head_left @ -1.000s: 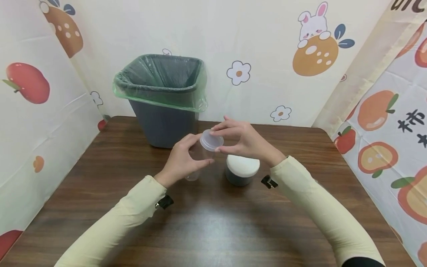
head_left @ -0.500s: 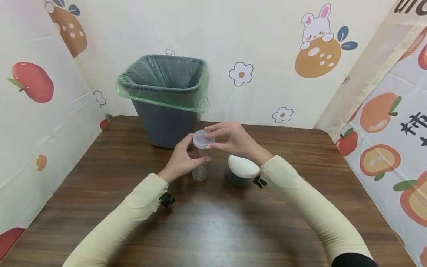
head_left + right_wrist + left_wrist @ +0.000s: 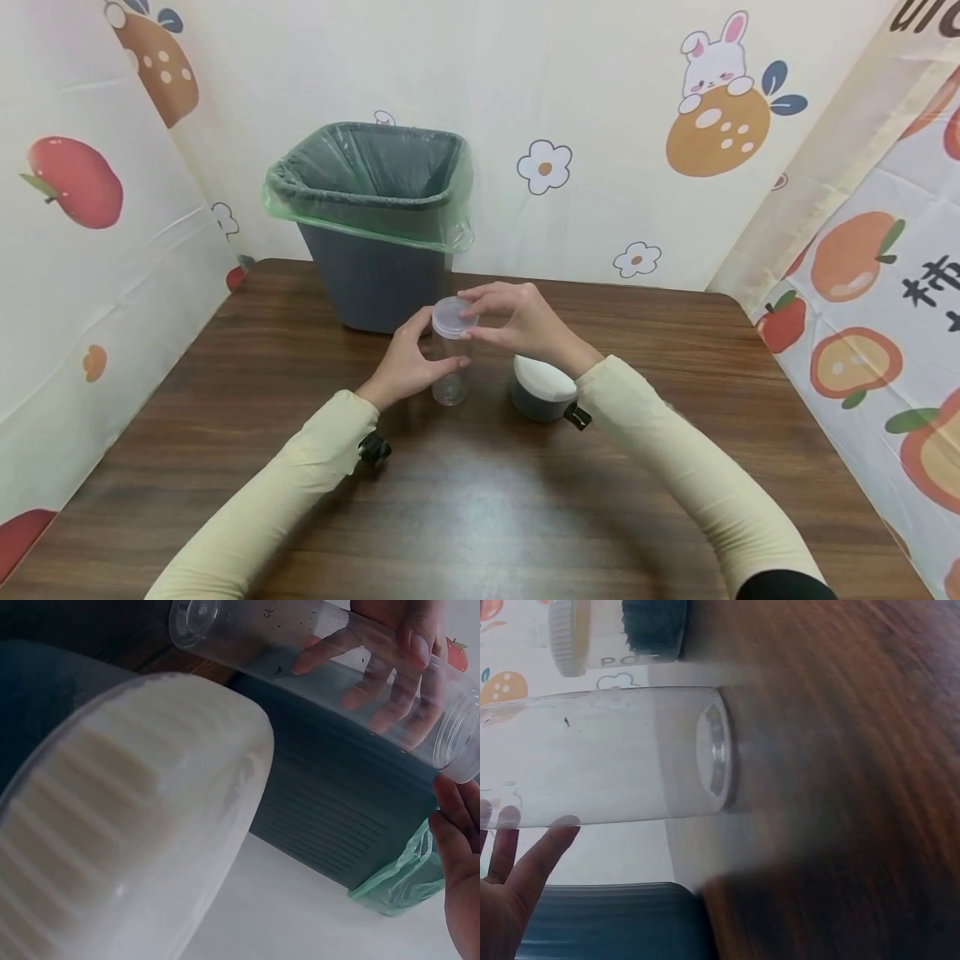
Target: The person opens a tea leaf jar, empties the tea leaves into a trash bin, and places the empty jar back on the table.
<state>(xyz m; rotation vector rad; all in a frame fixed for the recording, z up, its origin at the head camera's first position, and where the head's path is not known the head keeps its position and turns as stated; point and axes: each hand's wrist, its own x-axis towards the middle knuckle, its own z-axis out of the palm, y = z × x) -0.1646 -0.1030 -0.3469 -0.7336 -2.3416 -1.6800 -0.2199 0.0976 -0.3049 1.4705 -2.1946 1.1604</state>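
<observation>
A tall clear plastic jar (image 3: 450, 388) stands upright in the middle of the head view, its base right at the tabletop. My left hand (image 3: 407, 365) grips it from the left, thumb in front and fingers behind. In the left wrist view the see-through wall of the jar (image 3: 615, 754) looks bare inside, with a few dark specks. A translucent lid (image 3: 452, 317) sits on the jar's mouth. My right hand (image 3: 519, 321) pinches the lid's right edge between thumb and fingers. Lettering shows on none of the clear jar.
A short jar with a white lid (image 3: 542, 379) and dark contents (image 3: 656, 630) stands just right, below my right wrist. Behind to the left is a dark bin (image 3: 375, 283) lined with a green bag (image 3: 450, 225). Patterned cloth walls surround the wooden table (image 3: 450, 517).
The clear jar has gone from tilted to upright. Its lid and my right hand have shifted left with it, then slightly down. Both hands keep their hold.
</observation>
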